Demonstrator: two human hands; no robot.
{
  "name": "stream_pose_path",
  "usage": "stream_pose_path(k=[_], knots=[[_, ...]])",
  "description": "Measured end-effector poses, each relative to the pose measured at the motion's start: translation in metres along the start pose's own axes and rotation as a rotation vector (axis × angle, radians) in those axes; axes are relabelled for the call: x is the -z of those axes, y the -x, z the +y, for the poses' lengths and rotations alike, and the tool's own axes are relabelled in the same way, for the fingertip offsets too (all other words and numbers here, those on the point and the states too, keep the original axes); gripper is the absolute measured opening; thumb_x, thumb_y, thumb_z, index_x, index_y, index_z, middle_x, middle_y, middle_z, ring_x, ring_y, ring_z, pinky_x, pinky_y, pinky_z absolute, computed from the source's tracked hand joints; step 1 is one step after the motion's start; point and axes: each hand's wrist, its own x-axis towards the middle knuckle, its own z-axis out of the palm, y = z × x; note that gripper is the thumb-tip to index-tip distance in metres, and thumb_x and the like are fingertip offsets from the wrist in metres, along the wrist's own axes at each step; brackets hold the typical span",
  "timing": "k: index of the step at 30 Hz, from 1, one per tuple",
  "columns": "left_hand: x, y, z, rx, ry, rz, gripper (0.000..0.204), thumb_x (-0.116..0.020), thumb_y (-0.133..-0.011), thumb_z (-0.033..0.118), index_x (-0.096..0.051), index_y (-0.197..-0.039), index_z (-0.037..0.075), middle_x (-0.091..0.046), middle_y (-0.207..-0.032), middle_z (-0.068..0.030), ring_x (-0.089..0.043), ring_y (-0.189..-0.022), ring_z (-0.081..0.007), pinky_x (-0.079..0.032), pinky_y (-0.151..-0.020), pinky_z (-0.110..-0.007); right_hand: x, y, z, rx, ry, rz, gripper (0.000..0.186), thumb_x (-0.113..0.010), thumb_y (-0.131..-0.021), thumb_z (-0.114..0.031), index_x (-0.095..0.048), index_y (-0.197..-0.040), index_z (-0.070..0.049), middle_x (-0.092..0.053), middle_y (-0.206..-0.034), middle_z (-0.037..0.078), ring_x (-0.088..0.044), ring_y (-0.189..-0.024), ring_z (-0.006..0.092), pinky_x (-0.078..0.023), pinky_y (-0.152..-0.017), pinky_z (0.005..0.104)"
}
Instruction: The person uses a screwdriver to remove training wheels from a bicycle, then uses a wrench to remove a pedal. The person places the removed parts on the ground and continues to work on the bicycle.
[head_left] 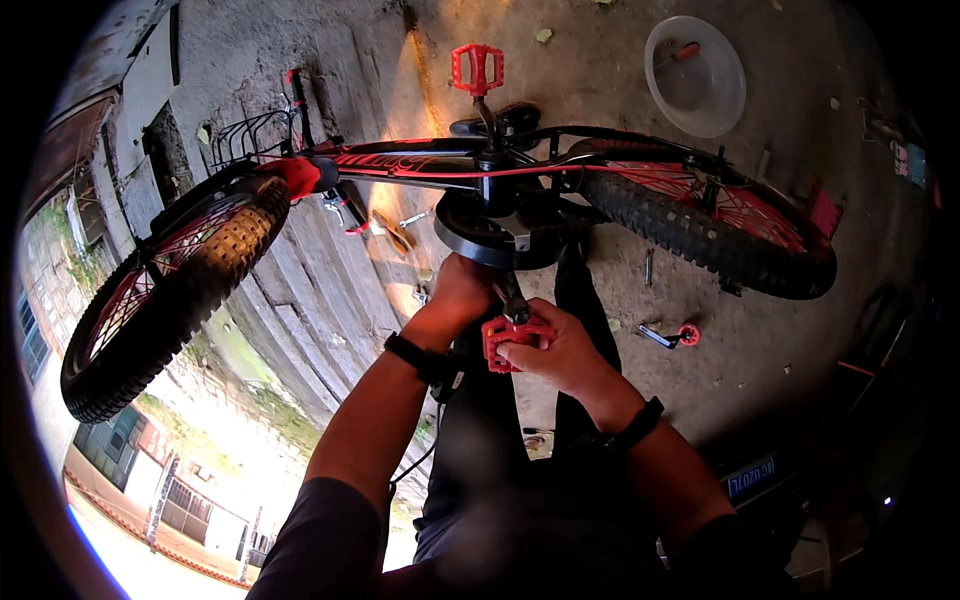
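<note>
While my right hand [572,352] is clamped on the near red pedal [497,345] at the outer end of its crank [514,300] and my left hand [466,289], its grip hidden, is by the chain guard [468,240], this one and the far pedal [478,69] look fitted, perhaps leaving only tightening

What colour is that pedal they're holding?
The held pedal is red, seen best in the head view.

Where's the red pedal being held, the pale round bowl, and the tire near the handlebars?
Held red pedal [491,343]: head view, left edge of its frame.
Bowl [708,100]: head view, bare inside.
Tire [232,240]: head view, knobby tread.
</note>
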Motion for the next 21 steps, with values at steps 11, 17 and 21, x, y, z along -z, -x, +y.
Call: stream_pose_path(k=[11,17,21], knots=[[-0.043,-0.025,-0.055,0.176,0.135,-0.385,0.033,-0.068,-0.084,0.022,-0.061,-0.112,0.005,-0.066,-0.101,-0.0119,-0.064,-0.091,-0.0257,-0.052,-0.078,-0.034,-0.010,0.009,-0.021,-0.043,-0.130,-0.023,0.045,-0.076,-0.082,-0.009,-0.054,-0.121,-0.002,-0.062,-0.109,0.005,-0.060,-0.100,0.0119,-0.050,-0.088,0.0299],[-0.011,0.005,-0.038,0.110,-0.213,-0.388,0.041,-0.068,-0.084,0.027,-0.061,-0.117,0.004,-0.067,-0.108,-0.0174,-0.065,-0.101,-0.0311,-0.052,-0.085,-0.034,-0.005,0.012,-0.019,-0.032,-0.023,0.006,0.038,-0.064,-0.092,-0.014,-0.051,-0.126,-0.001,-0.062,-0.118,0.009,-0.061,-0.104,0.0166,-0.052,-0.089,0.0344],[0.009,0.061,-0.010,0.214,-0.028,-0.365,0.052,-0.068,-0.084,0.031,-0.056,-0.127,0.003,-0.066,-0.111,-0.0166,-0.065,-0.102,-0.0284,-0.051,-0.088,-0.034,-0.005,0.011,-0.009,0.044,-0.020,-0.015,0.042,-0.054,-0.098,-0.030,-0.052,-0.129,-0.002,-0.060,-0.120,0.008,-0.056,-0.113,0.0155,-0.043,-0.100,0.0325]])
